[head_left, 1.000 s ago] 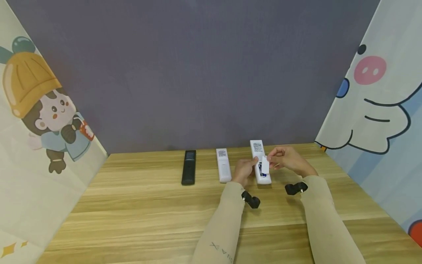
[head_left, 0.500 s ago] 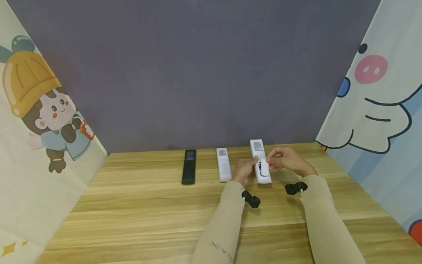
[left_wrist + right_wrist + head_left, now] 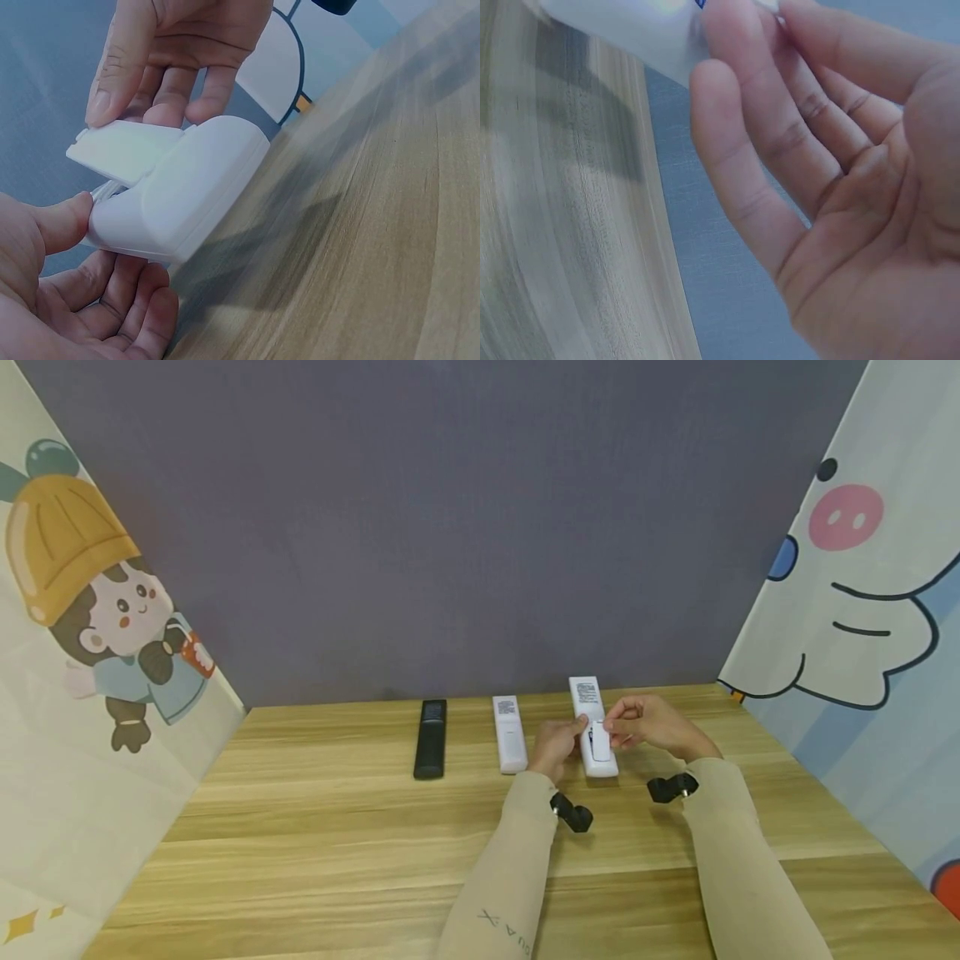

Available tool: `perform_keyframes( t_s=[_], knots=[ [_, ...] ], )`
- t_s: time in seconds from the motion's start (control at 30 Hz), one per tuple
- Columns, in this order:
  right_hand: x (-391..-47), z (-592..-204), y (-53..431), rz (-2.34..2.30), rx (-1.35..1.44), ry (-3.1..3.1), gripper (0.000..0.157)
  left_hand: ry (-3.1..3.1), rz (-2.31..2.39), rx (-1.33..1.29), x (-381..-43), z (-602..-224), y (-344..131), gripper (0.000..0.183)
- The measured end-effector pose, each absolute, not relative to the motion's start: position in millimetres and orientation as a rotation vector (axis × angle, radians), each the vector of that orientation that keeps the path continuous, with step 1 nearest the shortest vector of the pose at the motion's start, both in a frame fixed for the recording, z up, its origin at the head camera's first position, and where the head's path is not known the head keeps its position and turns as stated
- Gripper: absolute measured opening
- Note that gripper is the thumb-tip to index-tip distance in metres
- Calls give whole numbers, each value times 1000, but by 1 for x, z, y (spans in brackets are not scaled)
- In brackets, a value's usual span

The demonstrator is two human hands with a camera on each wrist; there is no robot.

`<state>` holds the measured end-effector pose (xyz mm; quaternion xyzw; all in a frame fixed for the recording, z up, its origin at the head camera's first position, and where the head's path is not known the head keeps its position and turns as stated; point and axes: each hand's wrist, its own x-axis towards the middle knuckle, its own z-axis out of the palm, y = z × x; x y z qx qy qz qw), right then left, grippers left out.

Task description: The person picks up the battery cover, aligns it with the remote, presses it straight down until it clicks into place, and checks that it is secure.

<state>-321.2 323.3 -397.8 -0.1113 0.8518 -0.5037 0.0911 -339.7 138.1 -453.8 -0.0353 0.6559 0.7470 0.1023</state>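
My left hand grips a white remote control by its left side, thumb on top and fingers curled beneath, as the left wrist view shows. The remote lies back side up, its printed label towards the far end. Between the thumb and fingers of my right hand is a small white battery cover. The cover sits over the battery compartment, tilted and not flush with the remote's back. Part of the compartment shows as a dark strip along the cover's left edge in the head view.
To the left, a second white remote lies back side up on the wooden table. Farther left is a black remote. A dark grey panel stands along the table's back edge, with printed cloths on both sides.
My right hand has lowered the battery cover onto the compartment, hiding most of the batteries that showed a second ago. The left hand and the remote have stayed in place.
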Motion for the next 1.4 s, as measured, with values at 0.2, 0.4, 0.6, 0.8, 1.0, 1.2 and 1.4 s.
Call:
perform_keyframes(
  t_s=[0.2,0.4,0.6,0.8,1.0,1.2,1.4],
  knots=[
    [-320,-397,322,-1490,-328,2531,28,1922,2222,-98,-338,-453,137,26],
    [-319,-398,321,-1488,-347,2524,27,1918,2217,-95,-339,-454,137,26],
    [-321,-398,320,-1499,-347,2503,25,1905,2230,-98,-338,-453,138,25],
    [-322,-400,318,-1512,-338,2484,24,1904,2227,-95,-338,-452,138,25],
    [-324,-403,319,-1477,-348,2510,26,1889,2236,-101,-337,-453,139,26],
    [-323,-403,319,-1437,-383,2538,29,1899,2236,-97,-338,-454,139,26],
    [-323,-403,318,-1409,-381,2546,31,1907,2226,-114,-338,-453,139,26]
  ],
)
